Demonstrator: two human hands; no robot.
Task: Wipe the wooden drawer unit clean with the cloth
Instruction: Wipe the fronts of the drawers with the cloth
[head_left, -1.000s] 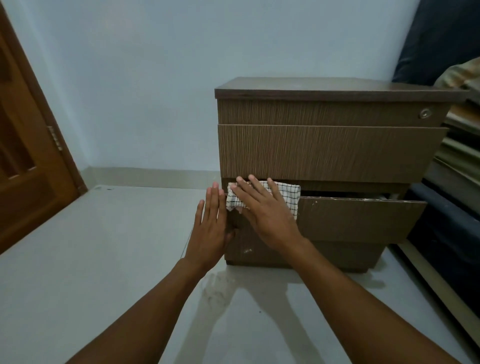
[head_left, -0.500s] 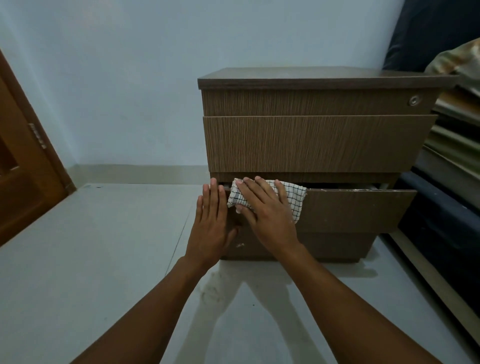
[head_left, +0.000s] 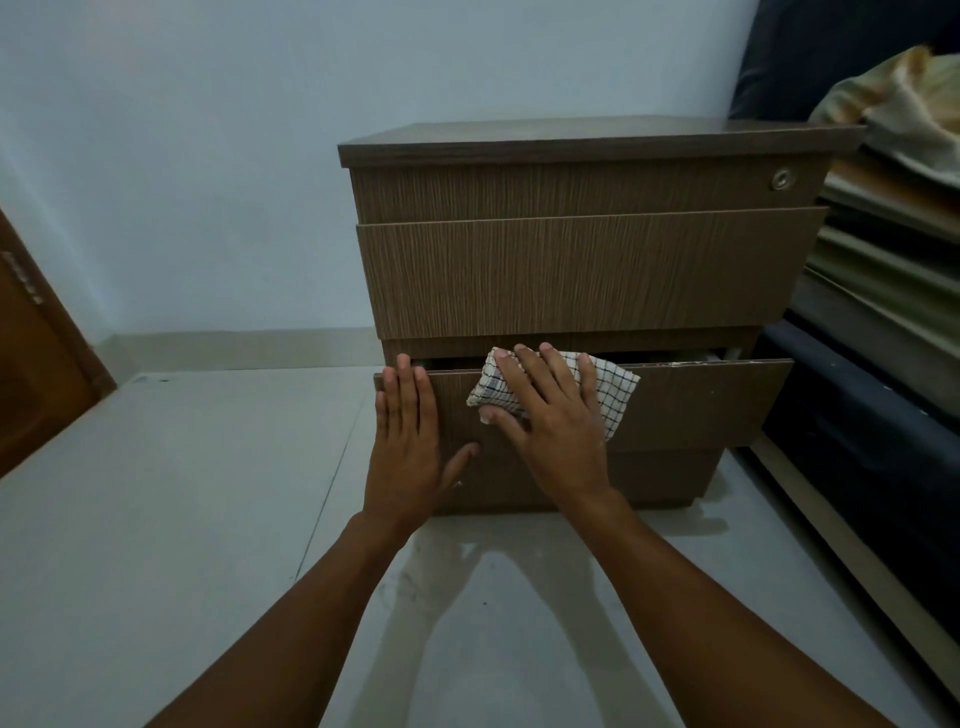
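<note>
Since the earlier frame the right hand (head_left: 556, 431) has slid the folded checked cloth (head_left: 613, 389) rightwards along the top edge of the bottom drawer (head_left: 701, 410), away from the left hand (head_left: 408, 447). Neither grip is closed: the right hand's spread fingers press the cloth against the drawer front, and the left hand lies flat on that front's left end. The wooden drawer unit (head_left: 571, 270) stands on the floor (head_left: 182, 493).

The right hand (head_left: 556, 431) presses the folded checked cloth (head_left: 613, 389) against the drawer unit's (head_left: 582, 270) part-open bottom drawer (head_left: 701, 405); at the cloth's nine o'clock the left hand (head_left: 408, 447) lies flat on that drawer.
</note>
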